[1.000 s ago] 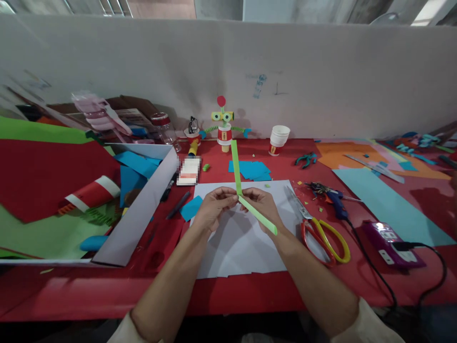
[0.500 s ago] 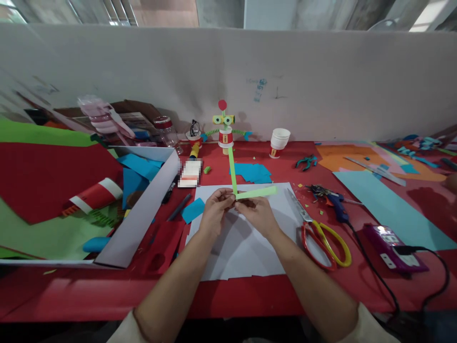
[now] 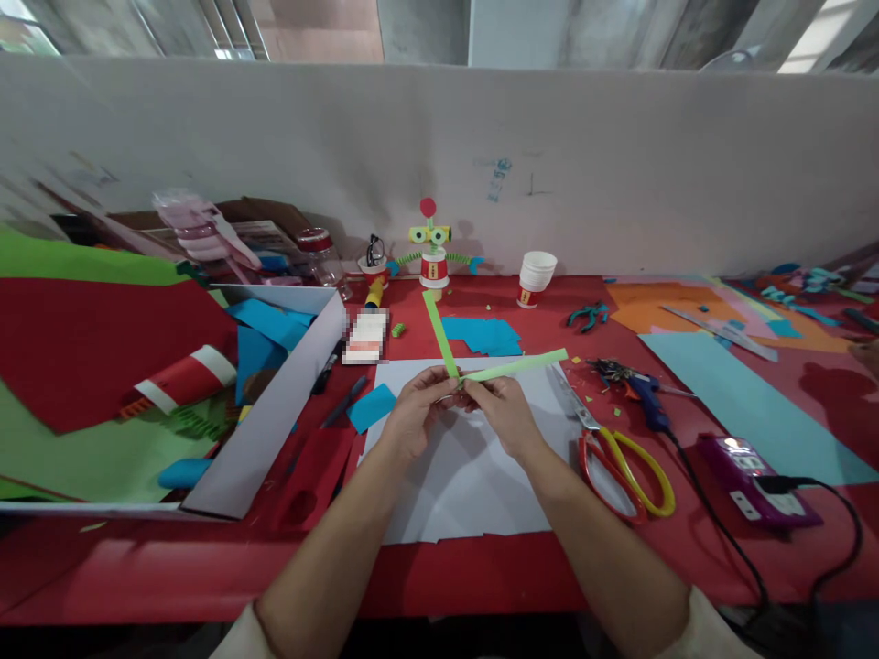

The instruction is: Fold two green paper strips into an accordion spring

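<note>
Two light green paper strips (image 3: 515, 366) meet at a corner between my hands, one reaching away from me and the other out to the right. My left hand (image 3: 422, 407) pinches the strips near that corner. Right beside it, my right hand (image 3: 498, 407) grips them too, thumb on top. The fingertips hide the joint itself. Both hands are above the white paper sheet (image 3: 473, 494). Behind them stands a paper-cup robot figure (image 3: 434, 267) with springy green arms and blue hands.
Large scissors (image 3: 618, 471) lie right of the sheet, near a glue gun (image 3: 645, 394) and a purple power socket (image 3: 755, 480). Teal pliers (image 3: 587, 316) and stacked paper cups (image 3: 536, 275) are farther back. At left stands a white box (image 3: 275, 412) of coloured paper; blue paper pieces (image 3: 481, 335) lie ahead.
The far strip now leans more to the left, and the right-hand strip reaches farther right. Both hands still pinch the corner, with the fingers slightly shifted.
</note>
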`<state>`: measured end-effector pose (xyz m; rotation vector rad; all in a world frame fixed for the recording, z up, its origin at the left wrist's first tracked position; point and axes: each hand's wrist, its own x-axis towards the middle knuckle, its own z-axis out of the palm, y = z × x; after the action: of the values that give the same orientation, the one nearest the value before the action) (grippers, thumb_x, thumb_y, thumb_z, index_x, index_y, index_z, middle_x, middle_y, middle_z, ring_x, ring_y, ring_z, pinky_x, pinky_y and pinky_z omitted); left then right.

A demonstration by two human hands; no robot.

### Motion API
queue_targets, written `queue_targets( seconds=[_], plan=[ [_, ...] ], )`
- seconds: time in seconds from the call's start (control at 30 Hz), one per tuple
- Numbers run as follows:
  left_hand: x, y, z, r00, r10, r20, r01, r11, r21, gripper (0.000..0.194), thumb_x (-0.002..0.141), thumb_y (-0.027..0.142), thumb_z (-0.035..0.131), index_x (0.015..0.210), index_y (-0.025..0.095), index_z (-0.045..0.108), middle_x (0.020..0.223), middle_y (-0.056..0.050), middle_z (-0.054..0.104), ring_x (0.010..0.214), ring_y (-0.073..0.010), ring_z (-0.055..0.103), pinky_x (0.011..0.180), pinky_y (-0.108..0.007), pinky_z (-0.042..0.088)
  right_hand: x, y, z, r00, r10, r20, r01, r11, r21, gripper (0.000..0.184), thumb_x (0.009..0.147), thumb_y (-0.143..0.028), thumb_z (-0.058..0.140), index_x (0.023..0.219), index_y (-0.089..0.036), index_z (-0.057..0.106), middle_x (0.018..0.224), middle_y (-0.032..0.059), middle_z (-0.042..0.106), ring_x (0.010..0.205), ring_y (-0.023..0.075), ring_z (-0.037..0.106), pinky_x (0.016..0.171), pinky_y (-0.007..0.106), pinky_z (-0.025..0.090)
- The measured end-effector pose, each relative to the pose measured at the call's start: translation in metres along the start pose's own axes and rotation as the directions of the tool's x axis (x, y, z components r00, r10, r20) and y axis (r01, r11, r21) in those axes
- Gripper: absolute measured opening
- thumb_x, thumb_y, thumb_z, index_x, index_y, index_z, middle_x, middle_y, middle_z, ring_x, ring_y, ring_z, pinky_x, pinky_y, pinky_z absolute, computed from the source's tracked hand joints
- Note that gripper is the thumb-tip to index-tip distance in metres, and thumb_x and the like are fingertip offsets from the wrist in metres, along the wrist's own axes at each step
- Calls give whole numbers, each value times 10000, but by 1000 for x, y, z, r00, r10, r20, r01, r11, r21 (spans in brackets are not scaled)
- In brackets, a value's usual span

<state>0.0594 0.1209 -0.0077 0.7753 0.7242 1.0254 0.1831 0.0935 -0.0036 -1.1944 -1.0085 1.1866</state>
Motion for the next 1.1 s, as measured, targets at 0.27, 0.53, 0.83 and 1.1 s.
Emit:
queue_targets(
  seconds=[0.27, 0.53, 0.83, 1.1],
  plan=[
    [0, 8, -5, 989, -148, -20, 147, 989, -29, 224, 596, 125, 752, 815, 136, 706, 727, -31, 668, 626, -96, 599, 651, -212, 487, 1, -2, -4, 997, 22, 70, -21, 1000, -13, 239, 721, -380, 636, 638, -157, 653, 536, -10, 583, 518, 107, 513, 532, 240, 412],
    [-3, 10, -1, 988, -147, -48, 143, 987, -77, 213, 595, 125, 745, 800, 161, 699, 730, -15, 659, 584, -76, 566, 548, -183, 448, -2, 3, -3, 960, -273, 57, 278, 921, -271, 187, 690, -248, 685, 877, -236, 699, 742, -8, 587, 609, 125, 521, 590, 258, 438],
    [-3, 9, -1, 984, -162, -71, 152, 981, -122, 256, 561, 130, 771, 799, 172, 688, 667, 7, 645, 562, -81, 559, 554, -201, 446, -5, 6, 0, 886, -462, 28, 443, 830, -338, 77, 738, -198, 642, 779, -245, 687, 777, 8, 570, 672, 144, 548, 616, 267, 455],
    [0, 5, -3, 993, -106, -54, 100, 990, -104, 283, 527, 157, 817, 777, 146, 684, 628, 12, 631, 510, -61, 520, 545, -205, 430, -4, 13, 3, 916, -400, 4, 388, 885, -256, 109, 748, -244, 637, 837, -260, 697, 806, 10, 561, 693, 149, 572, 628, 271, 470]
  ],
)
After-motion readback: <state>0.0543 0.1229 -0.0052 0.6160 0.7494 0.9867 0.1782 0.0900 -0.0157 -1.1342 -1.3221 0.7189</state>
